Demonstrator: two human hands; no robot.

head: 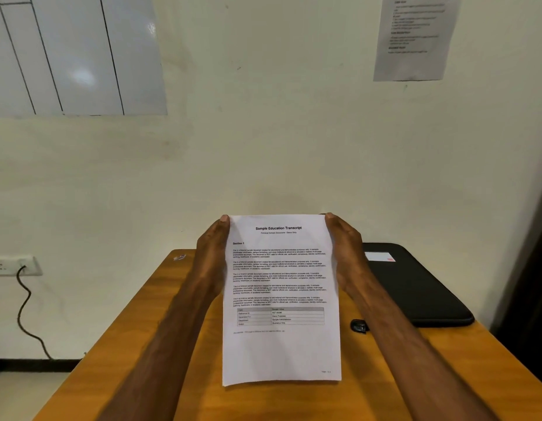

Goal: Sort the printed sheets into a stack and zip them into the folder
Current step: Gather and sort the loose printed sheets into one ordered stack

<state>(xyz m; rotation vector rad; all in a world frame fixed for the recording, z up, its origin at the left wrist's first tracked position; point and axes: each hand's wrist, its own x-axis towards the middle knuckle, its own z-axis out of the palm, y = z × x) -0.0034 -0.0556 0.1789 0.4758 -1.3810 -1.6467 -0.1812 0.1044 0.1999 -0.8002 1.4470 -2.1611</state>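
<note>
A stack of white printed sheets [281, 347], its top page headed "Sample Education Transcript", stands upright in the middle of the wooden table [142, 344]. My left hand [211, 253] holds the stack's left edge near the top, and my right hand [345, 253] holds its right edge at the same height. The fingers behind the paper are hidden. A black zip folder [421, 287] with a small white label lies flat on the table to the right, behind my right forearm. Whether its zip is open or shut is not visible.
A small dark object [358, 326] lies on the table just in front of the folder. The table stands against a pale wall with a whiteboard [72, 53] at upper left and a posted sheet [415, 34] at upper right. A socket and cable [20, 299] hang left.
</note>
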